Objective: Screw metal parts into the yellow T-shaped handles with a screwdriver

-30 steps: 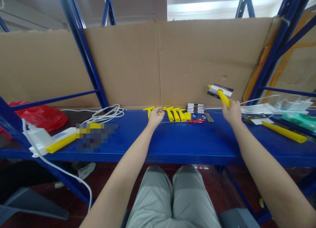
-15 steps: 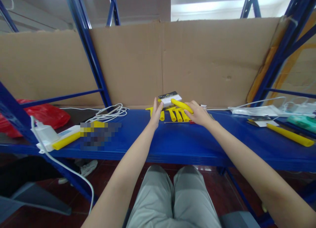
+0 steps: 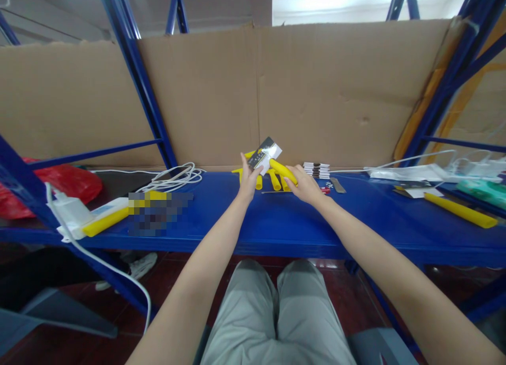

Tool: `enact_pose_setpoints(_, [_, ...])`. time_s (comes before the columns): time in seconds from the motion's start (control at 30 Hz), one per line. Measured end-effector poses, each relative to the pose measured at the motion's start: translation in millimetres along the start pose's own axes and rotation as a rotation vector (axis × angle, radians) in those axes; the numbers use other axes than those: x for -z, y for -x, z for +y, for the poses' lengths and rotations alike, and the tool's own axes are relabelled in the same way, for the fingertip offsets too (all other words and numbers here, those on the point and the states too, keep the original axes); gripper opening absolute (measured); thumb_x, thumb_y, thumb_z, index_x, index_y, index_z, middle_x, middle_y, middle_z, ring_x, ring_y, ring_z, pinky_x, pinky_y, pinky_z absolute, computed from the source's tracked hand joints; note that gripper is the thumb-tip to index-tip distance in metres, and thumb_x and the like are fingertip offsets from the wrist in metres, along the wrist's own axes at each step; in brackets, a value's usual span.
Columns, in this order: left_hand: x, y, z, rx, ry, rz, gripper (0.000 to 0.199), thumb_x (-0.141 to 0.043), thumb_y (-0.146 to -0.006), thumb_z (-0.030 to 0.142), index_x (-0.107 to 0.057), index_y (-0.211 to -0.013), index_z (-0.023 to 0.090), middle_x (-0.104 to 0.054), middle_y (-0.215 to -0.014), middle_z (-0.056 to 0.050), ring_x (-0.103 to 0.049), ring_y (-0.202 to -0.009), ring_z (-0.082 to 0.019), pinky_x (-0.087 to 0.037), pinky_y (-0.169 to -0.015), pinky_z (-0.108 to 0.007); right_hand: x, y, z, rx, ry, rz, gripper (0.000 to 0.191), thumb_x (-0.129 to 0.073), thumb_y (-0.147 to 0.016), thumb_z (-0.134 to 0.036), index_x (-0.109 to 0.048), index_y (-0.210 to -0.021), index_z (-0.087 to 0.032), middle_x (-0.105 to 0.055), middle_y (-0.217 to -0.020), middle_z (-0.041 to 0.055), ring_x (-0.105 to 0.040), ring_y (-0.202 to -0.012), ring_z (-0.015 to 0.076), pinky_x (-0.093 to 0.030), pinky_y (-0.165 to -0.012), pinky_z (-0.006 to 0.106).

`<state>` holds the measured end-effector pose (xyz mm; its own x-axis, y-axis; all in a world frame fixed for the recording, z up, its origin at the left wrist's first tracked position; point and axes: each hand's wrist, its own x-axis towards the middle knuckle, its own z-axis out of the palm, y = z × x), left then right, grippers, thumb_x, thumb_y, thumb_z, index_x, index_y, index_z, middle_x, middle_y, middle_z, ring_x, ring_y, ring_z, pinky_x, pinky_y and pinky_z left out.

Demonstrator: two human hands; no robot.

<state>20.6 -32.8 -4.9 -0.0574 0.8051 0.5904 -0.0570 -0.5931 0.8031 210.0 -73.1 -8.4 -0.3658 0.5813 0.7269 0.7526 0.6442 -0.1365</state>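
My right hand (image 3: 306,184) is closed round the yellow handle (image 3: 282,171) of a tool whose head is covered by a black-and-white printed card (image 3: 266,153). The card is tilted up to the right. At its lower left edge, my left hand (image 3: 247,181) holds the card between thumb and fingers. Behind and below lie several yellow T-shaped handles (image 3: 275,181) on the blue shelf (image 3: 284,217), partly hidden by the hands. A thin rod (image 3: 274,192) lies in front of them.
Right of my hands are a stack of cards (image 3: 316,170), a small metal blade (image 3: 338,185) and a red-handled item (image 3: 325,190). Another yellow-handled tool (image 3: 460,210) lies far right. A coiled white cable (image 3: 179,179) and a power strip (image 3: 106,209) are left. Cardboard (image 3: 316,90) stands behind.
The card and handle have turned, the card now tilting more steeply. My left hand has come onto the card, and my right hand has shifted left, uncovering the card stack and blade.
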Motion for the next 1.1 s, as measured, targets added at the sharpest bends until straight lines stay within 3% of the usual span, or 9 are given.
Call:
enact_pose_setpoints(0.13, [-2.7,4.1,-2.5,0.027,0.087,-0.179,0.059,-0.061,-0.08,0.029,-0.049,-0.137,0.018,-0.06,-0.131,-0.008,-0.049,-0.129,-0.025,-0.037,-0.109,-0.039,-2.0,1.4,-4.2,-0.002,0.008,0.001,0.046,-0.036,-0.093,-0.037,-0.047,-0.133,-0.016,-0.056,-0.119,0.0176,-0.06,-0.102,0.0296,-0.051,-0.084,0.044])
enact_pose_setpoints(0.27, [-6.4,6.9,-5.7,0.114,0.197,-0.218,0.045,-0.069,-0.074,0.038,-0.065,-0.113,0.018,-0.069,-0.117,-0.008,-0.055,-0.122,-0.027,-0.038,-0.107,-0.043,-9.1,2.8,-6.0,0.019,-0.043,0.015,0.043,-0.039,-0.093,-0.038,-0.048,-0.13,-0.019,-0.055,-0.121,0.0166,-0.057,-0.107,0.0301,-0.05,-0.087,0.046])
enact_pose_setpoints(0.37, [-8.7,7.1,-5.4,0.169,0.27,-0.131,0.038,-0.066,-0.077,0.046,-0.068,-0.101,0.016,-0.072,-0.108,-0.009,-0.058,-0.118,-0.027,-0.043,-0.103,-0.041,-15.4,1.8,-1.2,-0.037,-0.208,0.058,0.048,-0.045,-0.09,-0.044,-0.044,-0.132,-0.02,-0.058,-0.113,0.014,-0.059,-0.1,0.0281,-0.05,-0.085,0.045])
enact_pose_setpoints(0.53, [-10.5,6.1,-4.1,0.173,0.312,-0.051,0.033,-0.059,-0.084,0.048,-0.069,-0.093,0.018,-0.074,-0.094,-0.009,-0.062,-0.113,-0.027,-0.05,-0.095,-0.04,-23.5,-6.8,10.2,-0.282,-0.621,0.178,0.057,-0.051,-0.086,-0.051,-0.04,-0.136,-0.025,-0.057,-0.099,0.0057,-0.057,-0.068,0.0163,-0.052,-0.063,0.034])
enact_pose_setpoints(0.63, [-11.3,7.6,-3.3,0.183,0.328,-0.036,0.031,-0.06,-0.083,0.047,-0.069,-0.093,0.019,-0.074,-0.097,-0.008,-0.062,-0.113,-0.027,-0.052,-0.091,-0.04,-23.2,-10.6,15.5,-0.377,-0.753,0.211,0.043,-0.06,-0.079,-0.053,-0.057,-0.111,-0.024,-0.056,-0.094,0.0036,-0.054,-0.068,0.0142,-0.05,-0.055,0.028])
enact_pose_setpoints(0.7, [-11.7,9.4,-1.9,0.178,0.333,-0.014,0.031,-0.062,-0.081,0.047,-0.068,-0.094,0.02,-0.073,-0.101,-0.008,-0.062,-0.113,-0.026,-0.052,-0.091,-0.039,-20.6,-11.3,17.2,-0.42,-0.802,0.191,0.033,-0.063,-0.075,-0.053,-0.06,-0.089,-0.022,-0.055,-0.092,0.0029,-0.053,-0.066,0.0126,-0.047,-0.051,0.025])
enact_pose_setpoints(0.77, [-12.0,11.0,0.7,0.172,0.341,-0.029,0.036,-0.062,-0.08,0.05,-0.069,-0.095,0.018,-0.073,-0.102,-0.009,-0.063,-0.112,-0.026,-0.052,-0.092,-0.038,-17.0,-11.2,17.0,-0.431,-0.83,0.189,0.032,-0.066,-0.073,-0.052,-0.057,-0.076,-0.021,-0.054,-0.094,0.0031,-0.051,-0.064,0.0112,-0.044,-0.047,0.024])
enact_pose_setpoints(0.9, [-13.3,13.0,8.9,0.234,0.386,-0.096,0.055,-0.053,-0.082,0.063,-0.068,-0.104,0.015,-0.073,-0.1,-0.012,-0.064,-0.108,-0.027,-0.053,-0.088,-0.036,-10.8,-10.9,11.6,-0.379,-0.869,0.246,0.033,-0.071,-0.068,-0.052,-0.058,-0.071,-0.021,-0.057,-0.098,0.0034,-0.051,-0.067,0.0113,-0.043,-0.048,0.023])
enact_pose_setpoints(1.1, [-7.0,11.7,18.4,0.309,0.472,-0.148,0.08,-0.03,-0.078,0.081,-0.068,-0.105,0.016,-0.073,-0.097,-0.012,-0.066,-0.102,-0.027,-0.054,-0.08,-0.036,-6.1,-11.2,1.5,-0.393,-1.161,0.148,0.043,-0.073,-0.064,-0.06,-0.053,-0.07,-0.022,-0.062,-0.069,-0.0024,-0.056,-0.064,0.0122,-0.046,-0.057,0.024])
